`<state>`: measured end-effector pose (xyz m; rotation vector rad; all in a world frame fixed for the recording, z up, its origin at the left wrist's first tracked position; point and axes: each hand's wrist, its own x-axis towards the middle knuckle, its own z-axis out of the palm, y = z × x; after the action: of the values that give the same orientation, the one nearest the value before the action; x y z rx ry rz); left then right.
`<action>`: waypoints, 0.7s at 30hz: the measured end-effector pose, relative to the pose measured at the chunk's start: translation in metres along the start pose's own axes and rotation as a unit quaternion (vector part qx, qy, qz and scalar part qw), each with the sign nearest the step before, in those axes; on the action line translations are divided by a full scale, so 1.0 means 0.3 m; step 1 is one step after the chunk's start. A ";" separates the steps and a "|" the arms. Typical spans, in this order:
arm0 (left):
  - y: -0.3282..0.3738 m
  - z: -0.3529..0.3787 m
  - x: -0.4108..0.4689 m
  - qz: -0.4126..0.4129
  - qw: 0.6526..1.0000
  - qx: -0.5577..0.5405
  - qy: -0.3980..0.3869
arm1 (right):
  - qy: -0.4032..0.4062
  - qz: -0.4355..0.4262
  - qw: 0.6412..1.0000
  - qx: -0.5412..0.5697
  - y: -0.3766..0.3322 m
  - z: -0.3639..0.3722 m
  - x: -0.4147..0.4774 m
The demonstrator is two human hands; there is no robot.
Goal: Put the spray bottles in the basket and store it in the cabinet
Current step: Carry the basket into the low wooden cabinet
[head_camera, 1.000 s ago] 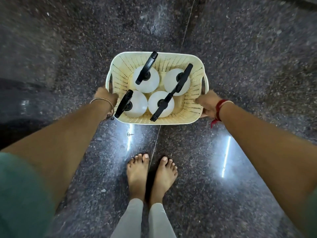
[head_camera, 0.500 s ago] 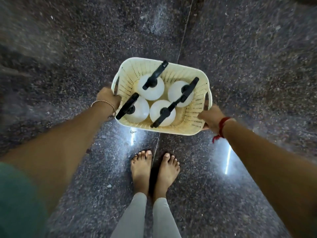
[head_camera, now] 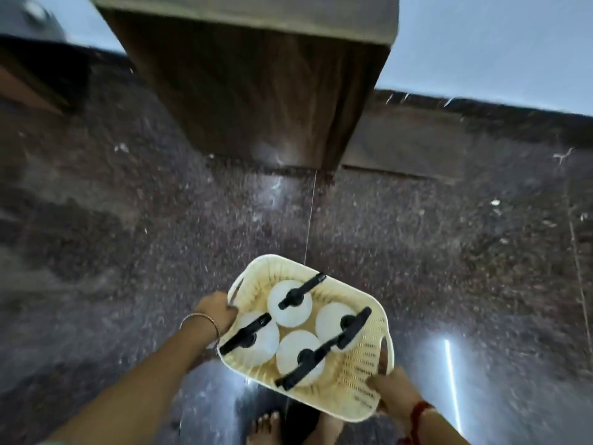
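Head view, only view. Cream basket is held off the dark speckled floor, one hand at each short end. Left hand is curled around the far-left handle; right hand grips the near-right end, fingers closed on the rim. Four white spray bottles stand upright inside, black trigger heads up.

Basket's long axis runs slantwise, from upper left to lower right, so the left hand leads and sits nearer the cabinet. The brown wooden cabinet stands ahead on the floor, well apart from the basket. Its visible face looks shut; blur hides any door line or handle.

Judgement: loading done, storing remains. Basket needs squaring to the cabinet front, and one hand freed to open it.
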<state>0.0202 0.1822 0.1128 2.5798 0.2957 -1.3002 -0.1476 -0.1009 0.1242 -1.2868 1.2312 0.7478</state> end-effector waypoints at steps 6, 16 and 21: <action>0.223 -0.148 0.090 0.036 0.997 -0.014 0.060 | 0.014 -0.041 0.999 0.012 -0.229 -0.083 0.079; 0.593 -0.321 0.068 0.058 0.988 -0.122 0.073 | -0.023 -0.088 0.995 -0.045 -0.613 -0.393 0.119; 0.773 -0.471 0.022 0.267 0.898 0.086 0.340 | -0.030 -0.057 0.995 0.070 -0.569 -0.542 0.153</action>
<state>0.1972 0.0041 0.2166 2.8730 -0.4183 -0.2238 -0.0165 -0.2998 0.1548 -1.2007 1.1315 0.6024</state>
